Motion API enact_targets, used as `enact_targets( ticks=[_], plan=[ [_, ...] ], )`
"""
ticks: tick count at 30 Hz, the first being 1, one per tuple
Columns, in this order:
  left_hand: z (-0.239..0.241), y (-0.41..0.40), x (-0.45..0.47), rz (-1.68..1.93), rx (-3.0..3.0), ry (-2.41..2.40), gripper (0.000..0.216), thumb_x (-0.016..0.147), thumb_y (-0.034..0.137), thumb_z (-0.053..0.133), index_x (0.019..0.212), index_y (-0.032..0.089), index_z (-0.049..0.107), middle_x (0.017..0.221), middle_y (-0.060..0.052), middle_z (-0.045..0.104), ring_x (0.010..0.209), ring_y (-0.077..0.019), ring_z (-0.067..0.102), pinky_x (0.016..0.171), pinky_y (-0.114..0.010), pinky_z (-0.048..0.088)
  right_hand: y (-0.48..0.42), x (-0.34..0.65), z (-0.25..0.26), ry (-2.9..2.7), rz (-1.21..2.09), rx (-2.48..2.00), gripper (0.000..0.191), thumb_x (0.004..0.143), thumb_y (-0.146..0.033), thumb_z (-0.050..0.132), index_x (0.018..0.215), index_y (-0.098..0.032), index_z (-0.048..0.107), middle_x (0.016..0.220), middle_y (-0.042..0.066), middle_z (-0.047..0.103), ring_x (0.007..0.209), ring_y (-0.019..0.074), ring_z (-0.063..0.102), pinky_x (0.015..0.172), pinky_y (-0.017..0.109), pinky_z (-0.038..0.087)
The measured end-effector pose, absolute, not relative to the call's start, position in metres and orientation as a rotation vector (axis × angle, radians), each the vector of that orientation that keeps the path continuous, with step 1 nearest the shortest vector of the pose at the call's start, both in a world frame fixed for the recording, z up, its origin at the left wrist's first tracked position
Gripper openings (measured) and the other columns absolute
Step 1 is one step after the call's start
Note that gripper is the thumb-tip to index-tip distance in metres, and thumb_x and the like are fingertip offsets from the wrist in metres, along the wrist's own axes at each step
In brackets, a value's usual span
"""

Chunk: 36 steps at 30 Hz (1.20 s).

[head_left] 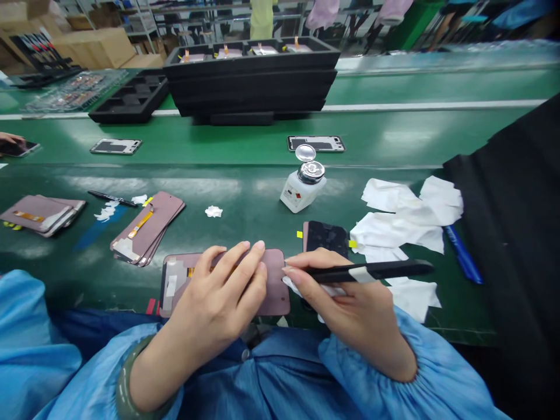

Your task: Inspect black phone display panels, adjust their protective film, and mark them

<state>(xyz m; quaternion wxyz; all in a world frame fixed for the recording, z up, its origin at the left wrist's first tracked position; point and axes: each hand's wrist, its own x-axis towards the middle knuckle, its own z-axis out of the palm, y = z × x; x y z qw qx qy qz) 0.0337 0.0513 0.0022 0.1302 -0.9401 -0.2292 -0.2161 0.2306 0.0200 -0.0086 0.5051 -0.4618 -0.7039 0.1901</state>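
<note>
Now your left hand (223,291) lies flat with spread fingers on the pinkish display panel (275,286), which rests on the green mat (245,198) at about 6 o'clock, just in front of your body. This hand does not close around anything; it only presses the panel down from above. Your right hand (345,297) is closed in a pen-like grip on the black tweezers (371,271), whose tip meets the right short edge of the panel, near 3 o'clock of it, and a piece of white wipe (292,284) seems to sit under that tip. I judge the panel to be thin, light and stiff, but also fragile, because it looks like glass with a fine orange flex cable (191,271) on its back, partly hidden under your fingers. It probably slides easily on the smooth mat, so a flat palm holds it better than a pinch. If you must lift it, take it by the two long edges, away from the cable and from the corners. At 9 o'clock a stack of similar panels (146,227) lies well apart, and at 12 o'clock stands the white solvent bottle (301,189) with a metal top. Just beside your right hand, toward 1 o'clock, lies a dark phone screen (326,236), and the white cloths (402,227) are spread out at 2 o'clock.
</note>
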Motion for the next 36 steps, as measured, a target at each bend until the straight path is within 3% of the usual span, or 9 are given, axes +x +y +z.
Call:
enact_targets(
  ticks=[5, 10, 16, 23, 36],
  plan=[
    [-0.001, 0.052, 0.034, -0.595, -2.726, -0.685, 0.033, 0.078, -0.005, 0.04, 0.102, 0.002, 0.061, 0.12, -0.024, 0.065, 0.105, -0.0365, 0.064, 0.077, -0.051, 0.05, 0.024, 0.229, -0.011, -1.757, 0.453, -1.154, 0.009, 0.087, -0.011, 0.06, 0.093, -0.017, 0.064, 0.086, 0.001, 0.072, 0.08, 0.0096, 0.067, 0.081, 0.016, 0.052],
    [-0.002, 0.048, 0.033, -0.584, -2.745, -0.705, 0.034, 0.077, -0.005, 0.041, 0.103, 0.002, 0.061, 0.121, -0.025, 0.065, 0.106, -0.0369, 0.063, 0.078, -0.051, 0.049, 0.025, 0.231, -0.014, -1.789, 0.504, -1.099, 0.017, 0.087, -0.011, 0.06, 0.103, -0.018, 0.062, 0.093, 0.001, 0.071, 0.082, 0.0096, 0.067, 0.081, 0.017, 0.053],
    [0.0, 0.047, 0.032, -0.616, -2.742, -0.704, 0.034, 0.076, -0.005, 0.041, 0.103, 0.001, 0.061, 0.119, -0.025, 0.065, 0.104, -0.0383, 0.064, 0.076, -0.051, 0.05, 0.026, 0.231, -0.013, -1.791, 0.513, -1.065, 0.012, 0.087, -0.01, 0.06, 0.095, -0.019, 0.062, 0.086, -0.001, 0.07, 0.078, 0.009, 0.066, 0.078, 0.017, 0.053],
    [-0.004, 0.051, 0.034, -0.585, -2.756, -0.708, 0.034, 0.077, -0.005, 0.041, 0.104, 0.001, 0.061, 0.121, -0.024, 0.065, 0.105, -0.0367, 0.064, 0.078, -0.05, 0.05, 0.028, 0.233, -0.016, -1.788, 0.512, -1.094, 0.016, 0.087, -0.013, 0.06, 0.1, -0.021, 0.062, 0.091, 0.001, 0.072, 0.08, 0.0135, 0.069, 0.075, 0.024, 0.057],
    [-0.002, 0.053, 0.029, -0.662, -2.777, -0.679, 0.033, 0.075, -0.004, 0.042, 0.103, 0.002, 0.06, 0.119, -0.025, 0.065, 0.103, -0.0374, 0.065, 0.078, -0.051, 0.05, 0.021, 0.233, -0.007, -1.526, 0.532, -1.134, 0.02, 0.081, -0.007, 0.064, 0.091, -0.025, 0.064, 0.08, -0.005, 0.071, 0.07, 0.0104, 0.067, 0.067, 0.021, 0.056]
  ],
)
